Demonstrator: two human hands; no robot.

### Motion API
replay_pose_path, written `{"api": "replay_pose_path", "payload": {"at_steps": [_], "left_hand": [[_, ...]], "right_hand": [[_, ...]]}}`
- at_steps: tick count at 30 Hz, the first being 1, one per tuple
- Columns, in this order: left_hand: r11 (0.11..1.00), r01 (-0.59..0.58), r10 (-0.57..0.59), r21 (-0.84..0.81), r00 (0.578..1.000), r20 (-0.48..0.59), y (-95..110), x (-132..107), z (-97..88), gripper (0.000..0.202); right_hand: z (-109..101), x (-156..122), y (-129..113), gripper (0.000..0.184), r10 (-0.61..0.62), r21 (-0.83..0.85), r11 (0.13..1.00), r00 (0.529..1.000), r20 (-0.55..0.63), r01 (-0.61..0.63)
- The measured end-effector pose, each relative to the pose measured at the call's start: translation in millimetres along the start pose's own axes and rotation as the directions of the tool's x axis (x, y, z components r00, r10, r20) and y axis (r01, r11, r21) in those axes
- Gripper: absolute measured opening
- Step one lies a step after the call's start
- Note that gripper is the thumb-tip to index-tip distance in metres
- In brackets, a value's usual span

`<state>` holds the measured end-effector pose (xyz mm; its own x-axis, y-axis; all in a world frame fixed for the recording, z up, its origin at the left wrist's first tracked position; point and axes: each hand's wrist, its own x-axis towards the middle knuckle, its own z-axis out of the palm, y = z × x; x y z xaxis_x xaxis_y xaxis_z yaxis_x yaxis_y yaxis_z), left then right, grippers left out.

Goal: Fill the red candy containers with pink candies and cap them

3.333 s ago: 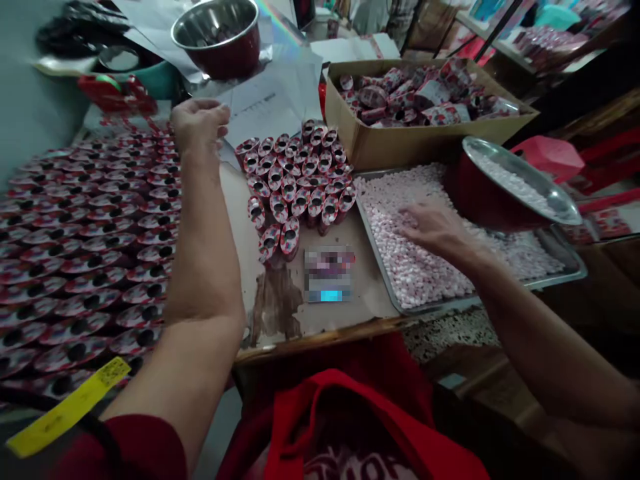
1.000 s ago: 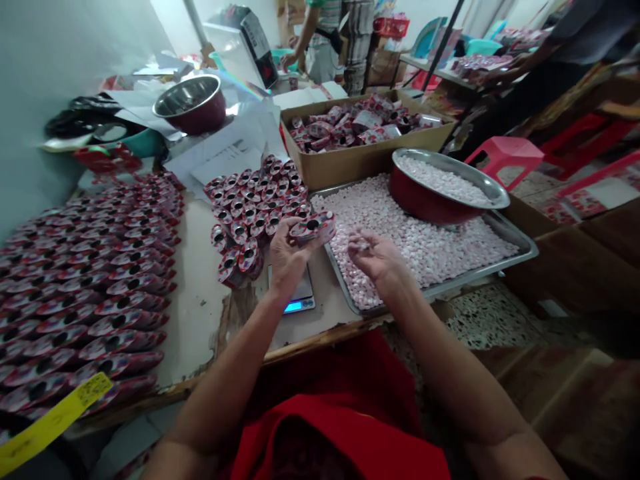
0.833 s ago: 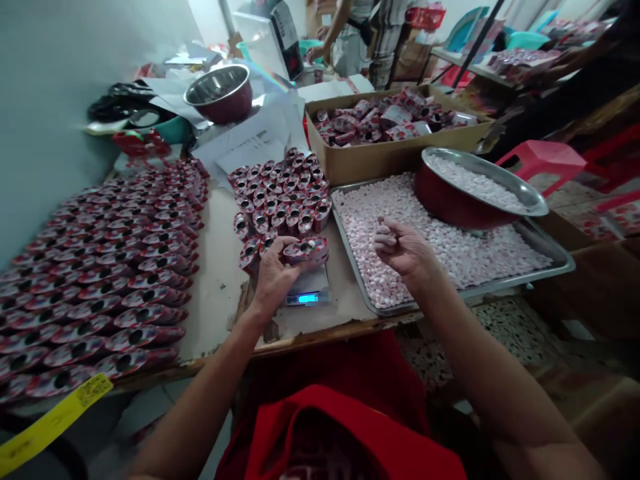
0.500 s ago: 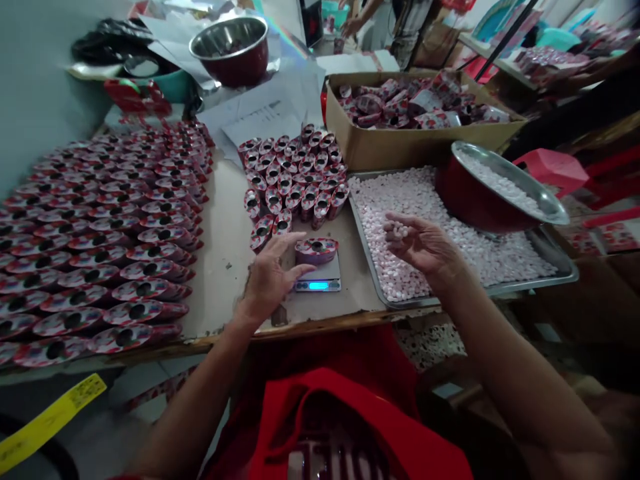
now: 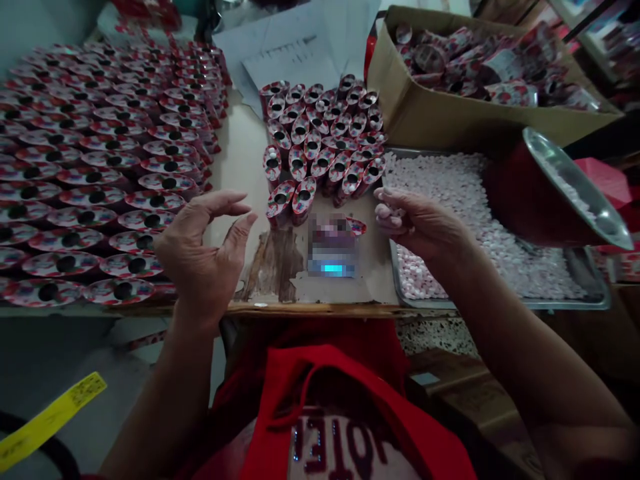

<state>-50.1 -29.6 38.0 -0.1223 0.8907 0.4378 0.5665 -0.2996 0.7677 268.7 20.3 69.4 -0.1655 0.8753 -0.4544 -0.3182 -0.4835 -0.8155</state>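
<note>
Left fingers (image 5: 220, 201) stood apart, empty; right fingers (image 5: 400, 199), beside the pellets (image 5: 420, 277), curled together, seemingly round some; between both sat a packet (image 5: 358, 227), probably light, crushable, best gripped by its sides.

Head camera: worn on the person's head, above and behind the fingers (image 5: 220, 201), facing forward and steeply down.
Left hand (image 5: 200, 257): left of centre, near the lens, seen from above.
Right hand (image 5: 433, 227): right of centre, about as near.
Red apron (image 5: 345, 363): below and between the fingers, at the view's bottom edge.
Cardboard box (image 5: 480, 120): beyond the right fingers, toward the upper right, farther from the lens.
</note>
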Motion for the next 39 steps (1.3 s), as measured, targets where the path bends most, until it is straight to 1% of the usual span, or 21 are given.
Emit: {"api": "replay_pose_path", "payload": {"at_steps": [3,5,8,9,11,14,18,22,24,25,26,28,30,31,33,35,36,37,38,39], "left_hand": [[0.995,-0.080,0.087,0.065,0.991,-0.103,6,3,3.8,0.025],[0.987,-0.135,0.140,0.092,0.989,-0.049,11,6,9.8,0.030],[0.973,-0.197,0.186,0.123,0.978,0.094,16,11,19.8,0.045],[0.970,-0.206,0.188,0.133,0.973,0.133,17,11,22.8,0.051],[0.969,-0.197,0.172,0.150,0.971,0.167,21,10,28.6,0.057],[0.976,-0.153,0.122,0.155,0.974,0.192,26,3,37.1,0.057],[0.974,-0.136,0.088,0.179,0.963,0.253,31,-6,49.8,0.057],[0.974,-0.131,0.072,0.182,0.951,0.300,28,-7,61.6,0.062],[0.978,-0.124,0.064,0.166,0.943,0.326,25,-6,65.8,0.064],[0.980,-0.118,0.059,0.159,0.940,0.336,23,-5,67.3,0.064],[0.981,-0.114,0.055,0.154,0.938,0.343,22,-5,68.3,0.064],[0.981,-0.110,0.048,0.159,0.935,0.352,19,-4,69.0,0.064],[0.979,-0.111,0.044,0.170,0.932,0.359,17,-3,68.2,0.068],[0.978,-0.112,0.041,0.173,0.929,0.367,17,-3,67.5,0.071],[0.979,-0.112,0.037,0.173,0.922,0.386,18,-2,65.6,0.077],[0.980,-0.109,0.032,0.168,0.914,0.404,19,0,63.8,0.080],[0.980,-0.108,0.031,0.166,0.911,0.412,20,0,62.9,0.081],[0.980,-0.110,0.032,0.165,0.908,0.417,21,1,62.0,0.081],[0.980,-0.115,0.037,0.162,0.906,0.421,22,2,60.9,0.080],[0.980,-0.122,0.044,0.158,0.904,0.426,22,2,59.5,0.079]], "right_hand": [[-2,2,-2,0.014,0.004,0.008,1.000,1.000,-0.021,-0.003],[-4,1,-4,0.017,0.029,0.016,0.999,0.999,-0.013,-0.029],[-7,-1,-7,0.018,0.023,-0.010,1.000,1.000,0.014,-0.023],[-7,-2,-7,0.017,0.012,-0.030,0.999,1.000,0.025,-0.011],[-7,-4,-7,0.016,-0.001,-0.083,0.997,0.999,0.050,0.005],[-3,-6,-6,0.017,0.000,-0.148,0.989,0.997,0.078,0.011],[5,-6,-7,0.020,-0.015,-0.187,0.982,0.996,0.087,0.031],[11,-6,-4,0.023,-0.072,-0.286,0.953,0.991,0.109,0.100],[13,-5,-1,0.023,-0.115,-0.408,0.899,0.985,0.130,0.159],[15,-4,0,0.022,-0.138,-0.486,0.851,0.978,0.155,0.197],[16,-2,0,0.021,-0.161,-0.568,0.787,0.968,0.190,0.242],[20,1,1,0.019,-0.187,-0.714,0.619,0.944,0.271,0.327],[23,5,0,0.018,-0.162,-0.805,0.465,0.929,0.332,0.368],[25,7,0,0.019,-0.138,-0.833,0.411,0.929,0.345,0.370],[29,10,-2,0.026,-0.097,-0.866,0.348,0.933,0.346,0.358],[30,13,-2,0.034,-0.081,-0.876,0.346,0.941,0.328,0.336],[29,14,-3,0.034,-0.075,-0.872,0.370,0.946,0.315,0.320],[26,14,-3,0.031,-0.070,-0.857,0.419,0.952,0.299,0.300],[22,14,-4,0.030,-0.069,-0.826,0.492,0.958,0.278,0.275],[15,14,-5,0.031,-0.072,-0.772,0.587,0.966,0.250,0.243]]}}
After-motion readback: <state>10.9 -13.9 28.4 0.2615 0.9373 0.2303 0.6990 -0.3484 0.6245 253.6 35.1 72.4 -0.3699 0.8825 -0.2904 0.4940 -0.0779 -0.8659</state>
